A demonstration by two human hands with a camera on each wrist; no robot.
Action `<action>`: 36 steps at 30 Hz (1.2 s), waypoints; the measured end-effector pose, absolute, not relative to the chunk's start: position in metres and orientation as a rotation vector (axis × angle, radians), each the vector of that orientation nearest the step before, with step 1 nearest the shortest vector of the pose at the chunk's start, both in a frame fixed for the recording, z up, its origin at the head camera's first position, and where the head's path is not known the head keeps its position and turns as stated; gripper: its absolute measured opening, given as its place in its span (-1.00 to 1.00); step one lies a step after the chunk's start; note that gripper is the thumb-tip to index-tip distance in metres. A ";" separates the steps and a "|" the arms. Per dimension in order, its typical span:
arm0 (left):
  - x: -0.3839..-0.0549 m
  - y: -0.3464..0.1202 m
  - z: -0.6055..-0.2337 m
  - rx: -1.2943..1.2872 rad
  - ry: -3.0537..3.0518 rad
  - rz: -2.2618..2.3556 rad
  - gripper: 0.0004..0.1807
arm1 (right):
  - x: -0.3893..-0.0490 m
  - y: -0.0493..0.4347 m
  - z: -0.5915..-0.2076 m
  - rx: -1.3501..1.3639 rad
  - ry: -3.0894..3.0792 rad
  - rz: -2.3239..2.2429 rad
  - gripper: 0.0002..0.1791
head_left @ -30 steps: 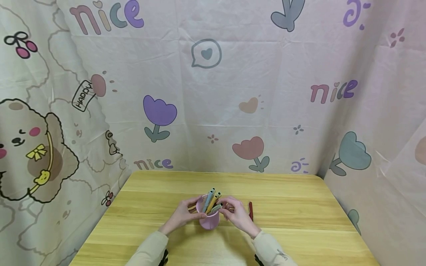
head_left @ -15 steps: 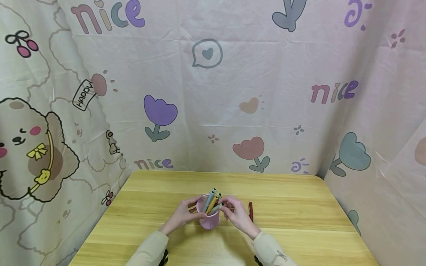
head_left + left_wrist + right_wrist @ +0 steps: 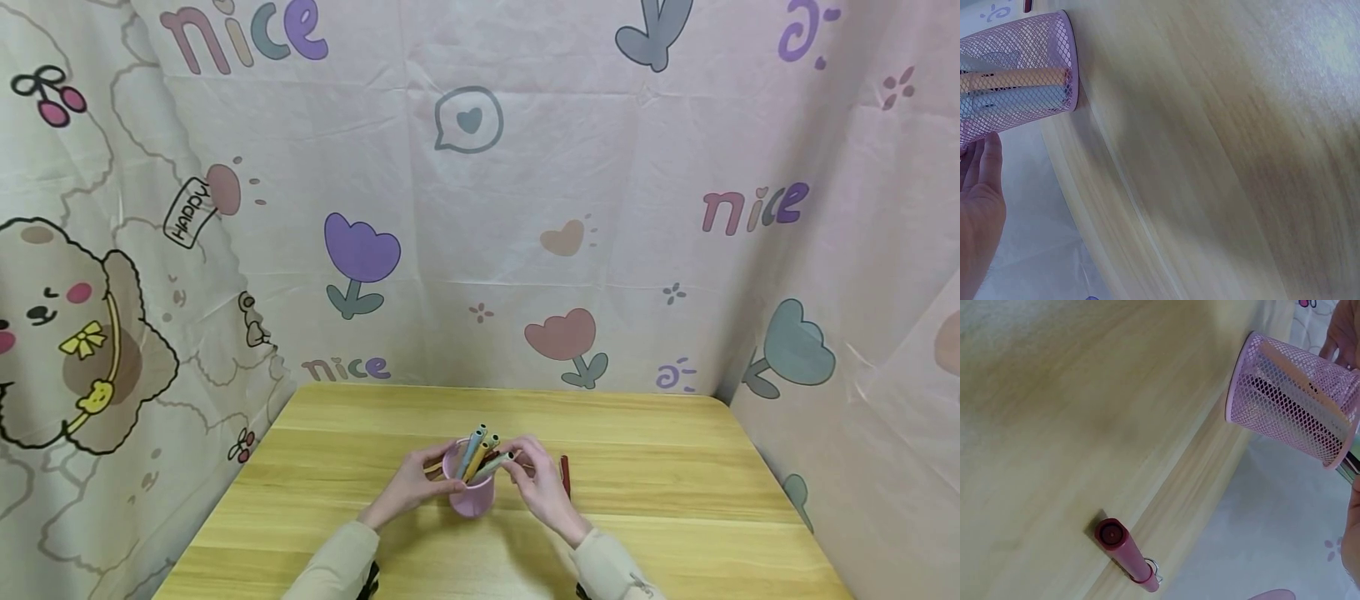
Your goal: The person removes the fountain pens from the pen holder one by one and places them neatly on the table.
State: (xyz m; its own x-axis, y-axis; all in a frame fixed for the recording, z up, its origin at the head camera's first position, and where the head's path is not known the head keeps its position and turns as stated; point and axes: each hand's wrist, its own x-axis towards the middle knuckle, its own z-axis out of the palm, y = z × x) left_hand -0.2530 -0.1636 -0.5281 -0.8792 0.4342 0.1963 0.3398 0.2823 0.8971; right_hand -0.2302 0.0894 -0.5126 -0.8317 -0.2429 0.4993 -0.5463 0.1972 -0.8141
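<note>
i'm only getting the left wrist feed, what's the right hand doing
Observer: In the head view the right hand pinches a pale green pen by its upper end, at the mouth of the pink mesh cup.
Operator: ok my frame chops off that mouth, what's sticking out
Observer: Several pens, among them a yellow pen.
Operator: anything loose past that hand
Observer: Yes, a dark red pen; the right wrist view shows a silvery metal piece at its side.
</note>
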 end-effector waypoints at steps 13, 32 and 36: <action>-0.251 -0.164 -0.527 0.703 2.423 1.685 -0.09 | -0.226 0.097 -0.505 0.741 -2.061 1.881 -0.81; -0.252 -0.164 -0.528 0.731 2.453 1.669 -0.09 | -0.224 0.116 -0.493 0.874 -1.793 2.128 -0.87; -0.253 -0.164 -0.528 0.732 2.446 1.672 -0.11 | -0.224 0.120 -0.491 0.825 -1.738 2.171 -0.87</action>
